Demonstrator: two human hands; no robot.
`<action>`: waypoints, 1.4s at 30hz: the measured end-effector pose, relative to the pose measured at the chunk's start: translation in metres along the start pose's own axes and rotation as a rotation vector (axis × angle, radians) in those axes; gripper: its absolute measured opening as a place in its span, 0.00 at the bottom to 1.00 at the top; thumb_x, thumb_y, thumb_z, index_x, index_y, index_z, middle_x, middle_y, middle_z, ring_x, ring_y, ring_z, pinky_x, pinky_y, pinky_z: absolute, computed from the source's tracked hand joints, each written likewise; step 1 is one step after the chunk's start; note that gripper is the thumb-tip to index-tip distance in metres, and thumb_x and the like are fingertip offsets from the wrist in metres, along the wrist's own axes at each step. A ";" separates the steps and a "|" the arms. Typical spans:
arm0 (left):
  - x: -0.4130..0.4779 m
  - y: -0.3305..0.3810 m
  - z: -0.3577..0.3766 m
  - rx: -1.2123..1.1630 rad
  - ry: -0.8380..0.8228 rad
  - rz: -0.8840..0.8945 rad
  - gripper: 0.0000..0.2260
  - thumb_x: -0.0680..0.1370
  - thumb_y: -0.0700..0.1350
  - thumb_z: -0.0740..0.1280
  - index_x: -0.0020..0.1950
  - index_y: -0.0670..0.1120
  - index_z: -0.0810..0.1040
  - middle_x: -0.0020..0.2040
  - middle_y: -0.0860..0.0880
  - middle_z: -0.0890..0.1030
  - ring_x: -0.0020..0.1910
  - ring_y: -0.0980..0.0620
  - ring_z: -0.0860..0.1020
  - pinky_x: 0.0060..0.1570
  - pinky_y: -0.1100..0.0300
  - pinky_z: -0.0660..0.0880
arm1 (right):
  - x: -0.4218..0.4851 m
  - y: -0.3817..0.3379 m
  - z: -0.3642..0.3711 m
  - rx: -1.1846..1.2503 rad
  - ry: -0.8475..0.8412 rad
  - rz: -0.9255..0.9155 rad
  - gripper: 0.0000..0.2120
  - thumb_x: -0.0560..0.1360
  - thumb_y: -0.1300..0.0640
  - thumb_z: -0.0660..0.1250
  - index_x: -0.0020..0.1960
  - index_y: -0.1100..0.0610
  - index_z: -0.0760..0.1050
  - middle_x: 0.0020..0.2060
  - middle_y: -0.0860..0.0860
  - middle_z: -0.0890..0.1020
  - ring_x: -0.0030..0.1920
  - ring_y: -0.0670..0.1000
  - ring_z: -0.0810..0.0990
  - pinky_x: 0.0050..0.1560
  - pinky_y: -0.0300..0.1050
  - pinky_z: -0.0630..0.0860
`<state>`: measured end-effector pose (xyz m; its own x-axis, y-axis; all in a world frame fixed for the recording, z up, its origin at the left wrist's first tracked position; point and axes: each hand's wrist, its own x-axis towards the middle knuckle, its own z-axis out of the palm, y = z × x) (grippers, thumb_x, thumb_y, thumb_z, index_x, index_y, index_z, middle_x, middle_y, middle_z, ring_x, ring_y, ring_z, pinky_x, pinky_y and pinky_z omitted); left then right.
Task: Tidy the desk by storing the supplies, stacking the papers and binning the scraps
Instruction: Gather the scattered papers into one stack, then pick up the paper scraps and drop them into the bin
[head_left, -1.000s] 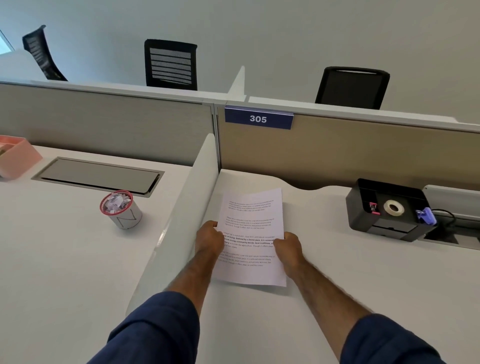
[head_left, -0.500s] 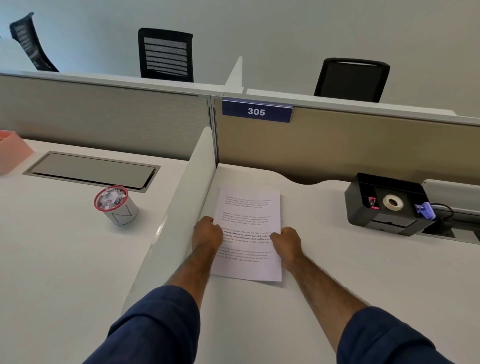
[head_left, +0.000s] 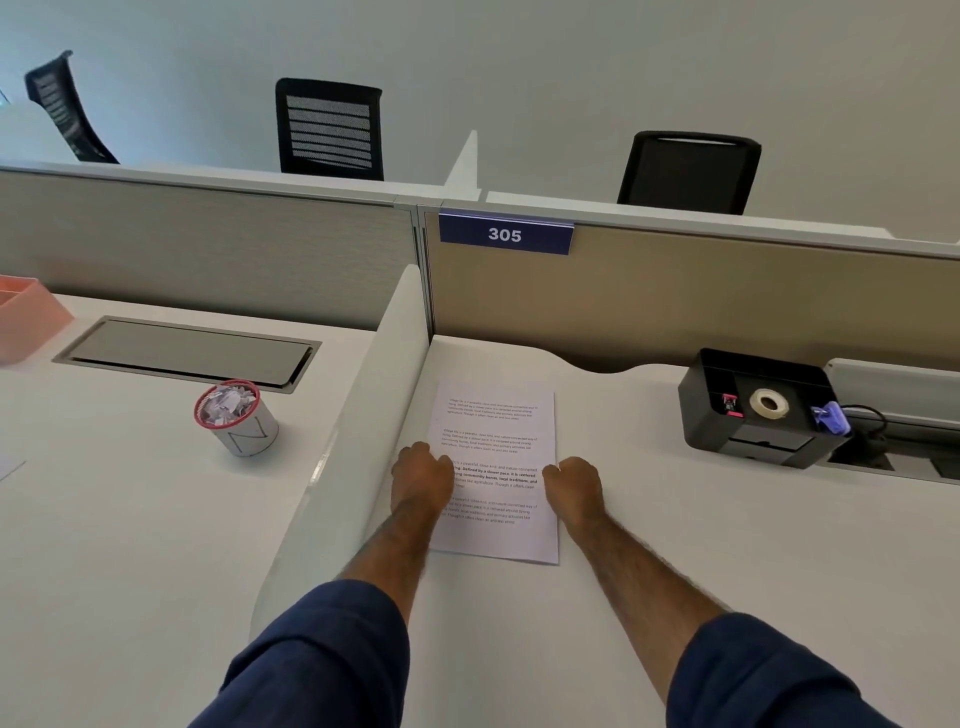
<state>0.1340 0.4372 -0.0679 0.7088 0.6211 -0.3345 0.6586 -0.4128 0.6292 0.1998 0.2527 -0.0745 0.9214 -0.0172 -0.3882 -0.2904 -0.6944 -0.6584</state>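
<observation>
Head view: papers (head_left: 496, 467) lie flat on the desk (head_left: 675, 571) just right of the white divider (head_left: 363, 441). The left hand (head_left: 421, 480) curls over their left edge, the right hand (head_left: 574, 486) curls against their right edge; whether fingers pinch the sheets cannot be told. Left of the divider stands a cup (head_left: 249, 431) of scraps (head_left: 226, 402); well right, a black organiser (head_left: 727, 441)

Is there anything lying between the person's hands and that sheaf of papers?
Nothing visible does. The papers lie flat on the desk; the left hand covers their left edge, the right hand touches their right edge.
</observation>
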 end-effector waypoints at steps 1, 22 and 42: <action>-0.003 -0.001 0.001 0.036 -0.002 0.026 0.19 0.84 0.43 0.60 0.73 0.38 0.71 0.72 0.39 0.73 0.70 0.40 0.72 0.68 0.50 0.70 | -0.002 0.002 0.000 -0.060 0.006 -0.018 0.12 0.77 0.53 0.61 0.47 0.61 0.77 0.49 0.58 0.80 0.50 0.59 0.79 0.49 0.47 0.76; -0.128 0.060 0.068 0.555 -0.097 0.566 0.32 0.84 0.65 0.46 0.85 0.51 0.49 0.85 0.47 0.39 0.83 0.43 0.36 0.81 0.42 0.38 | -0.089 0.107 -0.128 -0.732 0.073 -0.258 0.45 0.70 0.27 0.30 0.81 0.49 0.40 0.81 0.54 0.42 0.80 0.59 0.39 0.77 0.63 0.42; -0.436 0.211 0.299 0.497 -0.109 0.775 0.29 0.85 0.62 0.47 0.84 0.52 0.55 0.85 0.46 0.44 0.84 0.43 0.41 0.80 0.42 0.41 | -0.173 0.380 -0.413 -0.618 0.211 -0.191 0.46 0.69 0.27 0.31 0.81 0.50 0.40 0.81 0.54 0.43 0.80 0.60 0.40 0.77 0.64 0.40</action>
<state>0.0395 -0.1200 0.0010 0.9997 -0.0037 -0.0256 0.0052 -0.9406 0.3396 0.0373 -0.3052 0.0091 0.9907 0.0500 -0.1263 0.0254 -0.9816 -0.1891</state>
